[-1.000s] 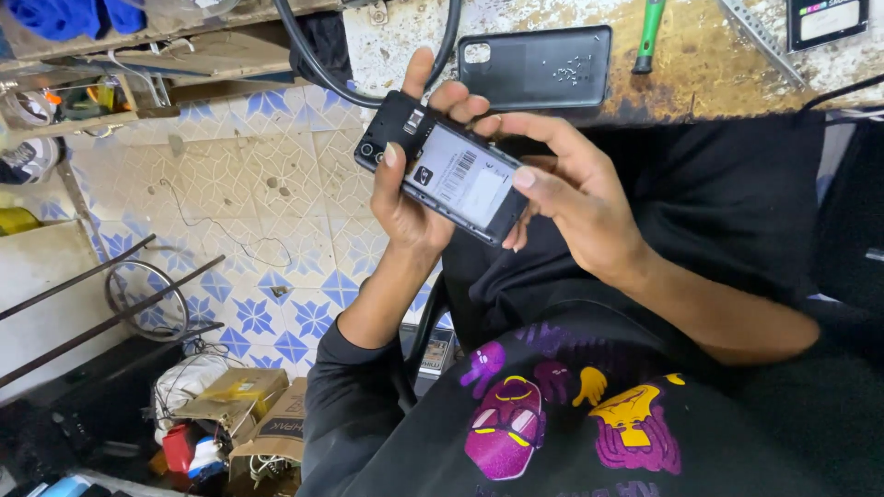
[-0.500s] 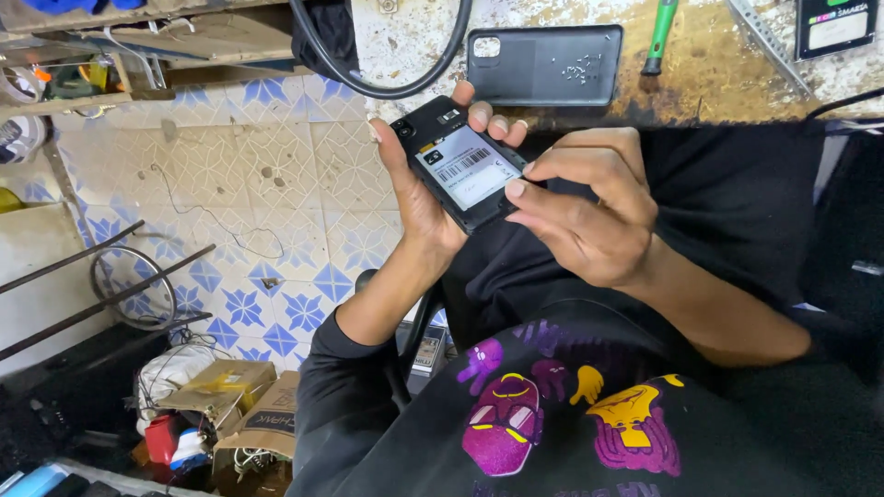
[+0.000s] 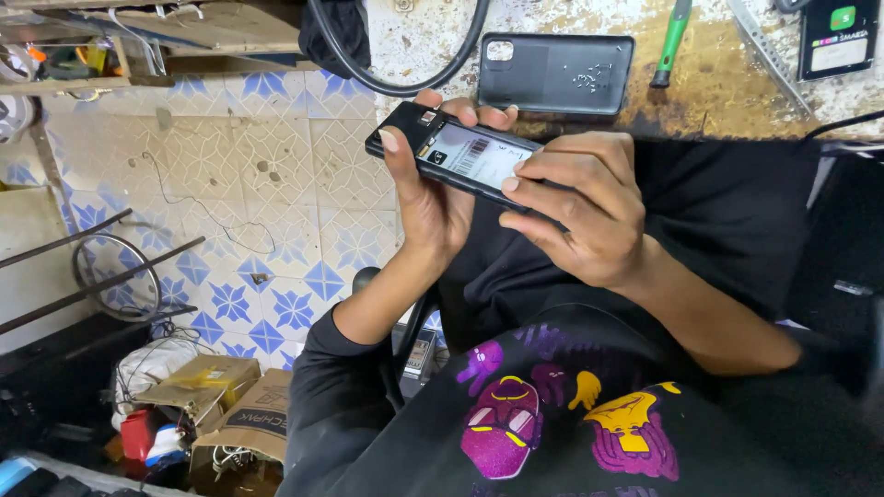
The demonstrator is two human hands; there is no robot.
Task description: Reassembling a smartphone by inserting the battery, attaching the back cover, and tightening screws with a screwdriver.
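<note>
The left hand (image 3: 433, 198) grips an opened phone (image 3: 465, 158) from below, thumb hooked over its near end and fingertips curled over the far edge, holding it in the air just in front of the worn desk (image 3: 737, 87). The right hand (image 3: 585, 216) closes around the phone's other end, its fingers pressing on the pale battery (image 3: 479, 155) that lies bare in the phone's back. On the desk, just beyond the phone, lie a dark back cover (image 3: 557, 72), a green-handled screwdriver (image 3: 672, 41) and a loop of black cable (image 3: 405, 74).
</note>
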